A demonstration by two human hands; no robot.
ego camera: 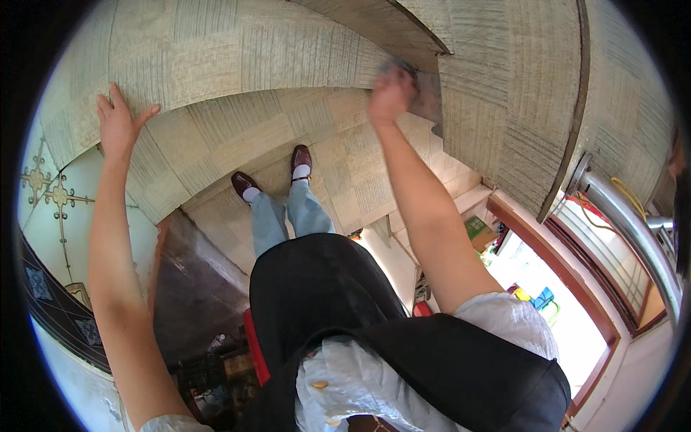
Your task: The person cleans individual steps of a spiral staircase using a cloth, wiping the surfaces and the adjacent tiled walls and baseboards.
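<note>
My left hand [117,127] rests on the beige, tile-patterned stair tread [208,65], near its front edge at the left. Its fingers are spread and hold nothing. At the other end of the same step, my right hand [393,97] is blurred. A small dark wad [400,69], perhaps a cloth or scouring pad, shows at its fingers; the blur hides its exact kind. Close by on the right is the end of the step, beside a tile-patterned vertical panel [475,119].
My feet in brown shoes [301,156] stand on a lower step [345,173]. A curved metal handrail [631,216] runs along the right. Below it is a brown-framed doorway [561,264]. Decorated white wall tiles [81,216] line the left side. A dark lower area [194,291] drops away at left.
</note>
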